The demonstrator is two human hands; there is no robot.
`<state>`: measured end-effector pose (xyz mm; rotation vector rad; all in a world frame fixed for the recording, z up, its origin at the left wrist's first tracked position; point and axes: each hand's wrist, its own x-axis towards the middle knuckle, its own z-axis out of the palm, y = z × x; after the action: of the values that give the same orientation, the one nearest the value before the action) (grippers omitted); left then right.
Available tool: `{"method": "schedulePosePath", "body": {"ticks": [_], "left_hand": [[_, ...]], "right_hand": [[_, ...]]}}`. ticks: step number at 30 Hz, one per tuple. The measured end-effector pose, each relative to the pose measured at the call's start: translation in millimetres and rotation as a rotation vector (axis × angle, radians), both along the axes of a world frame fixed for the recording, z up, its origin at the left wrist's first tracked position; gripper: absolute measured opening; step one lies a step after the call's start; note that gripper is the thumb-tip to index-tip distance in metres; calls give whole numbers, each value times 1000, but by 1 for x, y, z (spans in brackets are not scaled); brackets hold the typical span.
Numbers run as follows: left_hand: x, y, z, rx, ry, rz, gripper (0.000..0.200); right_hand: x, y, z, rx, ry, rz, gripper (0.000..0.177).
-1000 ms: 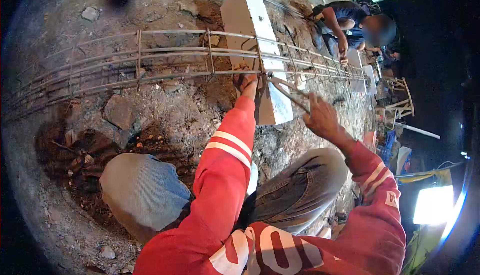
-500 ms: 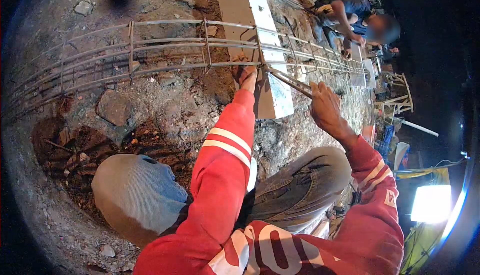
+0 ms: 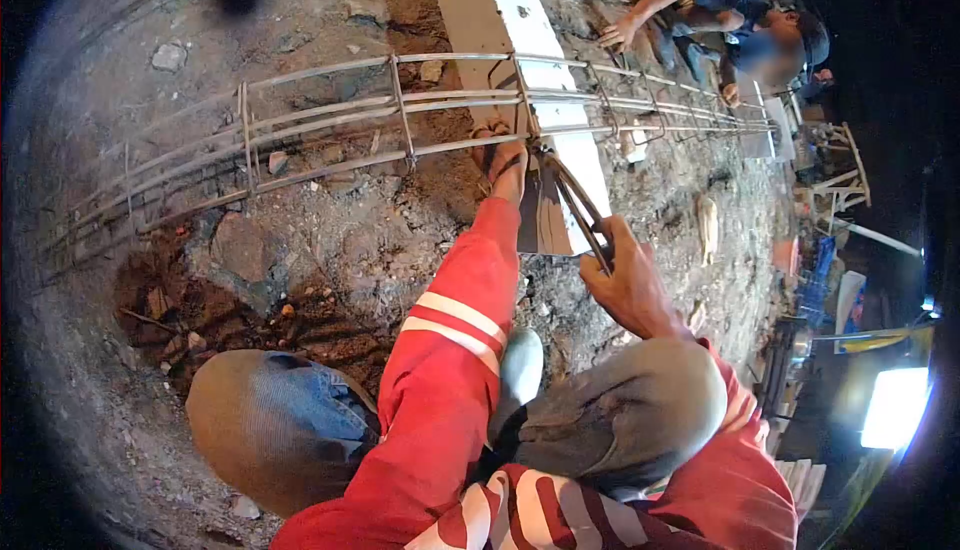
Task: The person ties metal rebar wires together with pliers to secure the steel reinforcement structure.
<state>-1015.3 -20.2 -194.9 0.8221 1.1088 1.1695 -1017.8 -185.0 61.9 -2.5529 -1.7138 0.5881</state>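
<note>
A long cage of thin steel bars tied with square stirrups, a rebar cage (image 3: 330, 107), runs across the view over a pale block (image 3: 565, 185). My left hand (image 3: 508, 162) is at the cage's near bar beside a stirrup, its fingers curled around the bar and partly hidden. In my right hand (image 3: 632, 280) are the handles of long metal pincers (image 3: 575, 200), slightly spread. The jaws of the pincers meet the corner where stirrup and near bar cross, just right of my left hand.
Another person (image 3: 735, 25) crouches at the far right end of the cage, one hand reaching towards it. Rough soil with stones (image 3: 240, 247) lies below. A bright lamp (image 3: 895, 408) shines at right, near wooden pieces (image 3: 840, 175). My knees (image 3: 640, 405) are close beneath my arms.
My right hand has swung down and left with the pincers, whose handles now show apart. My left hand stays at the bar. The other person has stretched an arm out; the view has shifted somewhat.
</note>
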Motion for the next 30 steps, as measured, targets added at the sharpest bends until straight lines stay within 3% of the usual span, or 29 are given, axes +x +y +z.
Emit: {"method": "schedulePosePath", "body": {"ticks": [1,3,4,5,7,8,9,11,12,13,17,18,19,21,23,24,25,28,30], "left_hand": [[-1,-1,-2,4,3,-19,39],[-4,-6,-5,3,2,-68,39],[-8,-4,-6,14,10,-82,39],[-10,-3,-7,18,14,-91,39],[-13,-1,-10,17,23,-111,39],[-14,-1,-10,11,21,-119,39],[-16,2,-6,15,20,-122,39],[-15,1,-6,10,10,-120,39],[-15,1,-5,3,8,-122,39],[-14,1,-5,4,4,-121,39],[-11,9,-1,3,0,-82,39],[-10,10,0,-3,4,-63,39],[-10,10,1,-9,6,-48,39],[-9,10,2,-15,8,-14,39],[-8,9,4,-26,9,20,39],[-8,9,6,-28,8,39,39],[-7,10,8,-29,7,55,39],[-2,11,13,-37,3,90,39],[-1,14,18,-31,1,114,39]], "right_hand": [[2,-2,-1,67,68,25,39],[-8,-21,-53,184,231,-23,40],[-16,-25,-69,156,171,-70,40],[-26,-21,-61,242,321,-111,39],[-26,-15,-43,131,442,-216,40],[-17,-27,-73,230,415,-141,41],[-17,-26,-68,243,418,-142,41],[-17,-19,-48,89,1340,-526,41],[-8,-20,-38,51,1481,-628,45],[12,-22,-43,10,1534,-551,50],[39,-4,-10,-243,1030,-295,59],[46,-2,-6,-236,771,-211,66],[53,0,3,-175,208,70,63],[56,0,10,-118,-498,256,53],[62,15,23,263,-956,497,43],[46,35,44,62,-883,337,40],[60,41,42,188,-992,478,44],[66,53,57,112,-896,521,36],[80,61,54,-416,-261,118,36]]}}
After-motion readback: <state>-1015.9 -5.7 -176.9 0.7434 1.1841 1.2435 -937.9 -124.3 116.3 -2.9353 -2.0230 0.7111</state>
